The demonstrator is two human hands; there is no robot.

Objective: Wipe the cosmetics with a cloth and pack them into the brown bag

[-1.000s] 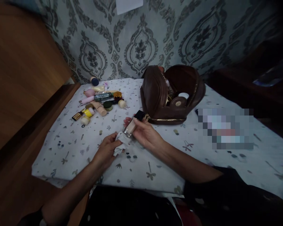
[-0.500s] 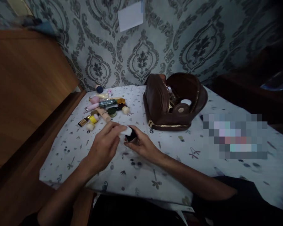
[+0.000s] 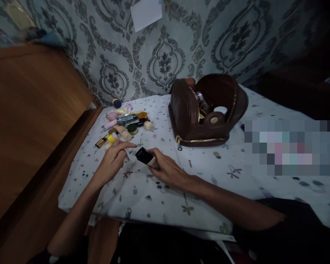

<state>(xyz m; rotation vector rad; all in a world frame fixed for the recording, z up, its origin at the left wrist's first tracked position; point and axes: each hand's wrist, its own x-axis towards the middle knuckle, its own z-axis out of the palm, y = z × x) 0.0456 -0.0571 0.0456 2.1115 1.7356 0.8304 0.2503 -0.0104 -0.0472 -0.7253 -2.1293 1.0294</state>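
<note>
My right hand point(image 3: 169, 170) is closed round a small bottle with a black cap point(image 3: 145, 156), its capped end pointing to the left. My left hand point(image 3: 112, 159) is just left of the cap, index finger stretched toward it and not touching it; the other fingers are partly curled, and I see nothing held. Beyond my left hand lie several cosmetics, among them a beige tube point(image 3: 124, 132), a dark green jar point(image 3: 132, 128) and a gold and black stick point(image 3: 101, 141). The brown bag point(image 3: 185, 113) stands unzipped with items inside, including a white round lid point(image 3: 220, 110).
A patterned white cloth point(image 3: 165, 201) covers the table. Wooden furniture point(image 3: 38, 88) rises at the left, and a patterned wall or curtain point(image 3: 165, 62) is behind. Some blurred-out item point(image 3: 288, 148) lies at the right.
The white piece between my hands is gone from view, and a black cap now shows on the bottle. My left hand has moved left, away from my right. The view has shifted slightly.
</note>
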